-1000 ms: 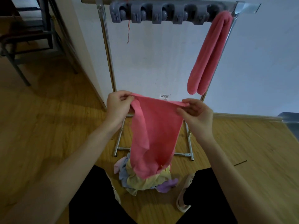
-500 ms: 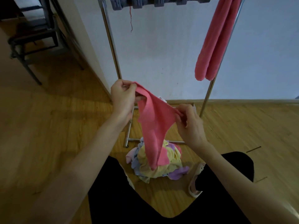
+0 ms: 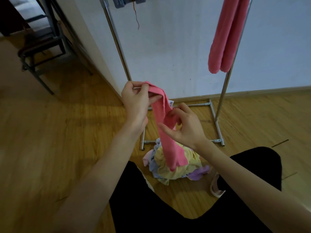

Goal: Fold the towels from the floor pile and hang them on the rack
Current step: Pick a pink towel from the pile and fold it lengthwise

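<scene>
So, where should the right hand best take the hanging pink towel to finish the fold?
Probably near its free lower end, coming from the right. The left hand already pinches the top of the pink towel, and the strip hangs narrow and slack over the floor pile.

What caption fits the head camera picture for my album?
Two hands, left hand and right hand, hold a pink towel above the towel pile.

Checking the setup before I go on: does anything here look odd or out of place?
A loose red thread dangles from the grey clips at the top of the rack. The towels lie jumbled on the floor, as expected. Nothing else stands out.
</scene>
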Tool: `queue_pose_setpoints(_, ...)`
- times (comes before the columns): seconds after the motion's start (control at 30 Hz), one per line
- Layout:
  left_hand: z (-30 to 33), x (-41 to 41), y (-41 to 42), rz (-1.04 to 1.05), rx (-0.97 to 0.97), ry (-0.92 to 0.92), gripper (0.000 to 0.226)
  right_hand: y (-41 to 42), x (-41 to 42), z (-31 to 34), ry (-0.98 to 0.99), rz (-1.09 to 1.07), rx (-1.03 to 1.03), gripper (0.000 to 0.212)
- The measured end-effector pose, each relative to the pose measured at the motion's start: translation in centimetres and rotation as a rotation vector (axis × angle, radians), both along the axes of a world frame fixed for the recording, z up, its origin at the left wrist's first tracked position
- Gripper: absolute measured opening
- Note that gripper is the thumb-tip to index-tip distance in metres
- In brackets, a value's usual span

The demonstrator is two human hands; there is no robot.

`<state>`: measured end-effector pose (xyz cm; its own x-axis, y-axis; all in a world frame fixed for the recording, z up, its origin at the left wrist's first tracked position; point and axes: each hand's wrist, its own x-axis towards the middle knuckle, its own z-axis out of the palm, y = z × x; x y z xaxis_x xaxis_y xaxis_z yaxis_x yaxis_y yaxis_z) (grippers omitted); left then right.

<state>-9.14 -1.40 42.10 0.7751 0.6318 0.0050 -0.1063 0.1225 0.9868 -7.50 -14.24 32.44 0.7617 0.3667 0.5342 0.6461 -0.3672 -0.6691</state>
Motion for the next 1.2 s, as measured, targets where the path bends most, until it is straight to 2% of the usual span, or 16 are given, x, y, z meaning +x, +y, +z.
queue_pose_setpoints(0.1, 0.1, 0.1, -0.1, 0.004, -0.013, -0.001, 0.004, 0.5, 0.2, 0.4, 0.013, -0.054, -0.013, 0.050)
queue_pose_setpoints(0.33, 0.2, 0.5, -0.1, 0.015, -0.033, -0.012, 0.004, 0.2, 0.4, 0.2, 0.043, -0.103, -0.026, 0.019)
queue_pose_setpoints(0.5, 0.2, 0.7, 0.3, 0.022, -0.070, -0.014, 0.005, -1.8, 2.0, -0.1, 0.093, -0.089, 0.000, 0.013)
queue_pose_setpoints(0.6, -0.1, 0.5, 0.6, 0.003, -0.003, 0.006, 0.003, -3.0, 2.9, 0.6, 0.100, -0.084, 0.068, 0.011)
queue_pose_setpoints(0.73, -0.4, 0.0, 1.7, -0.061, 0.227, 0.070, 0.003, -5.1, 4.4, 1.7, 0.098, -0.085, 0.017, 0.003)
queue_pose_setpoints(1.0, 0.1, -0.2, 3.8, -0.135, 0.960, 0.199, 0.008, -7.3, 7.0, 4.5, -0.040, 0.037, -0.221, 0.007)
queue_pose_setpoints(1.2, 2.3, 1.2, 5.2, -0.099, 1.240, 0.287, 0.014, -7.5, 8.3, 7.5, -0.228, 0.037, -0.142, 0.011)
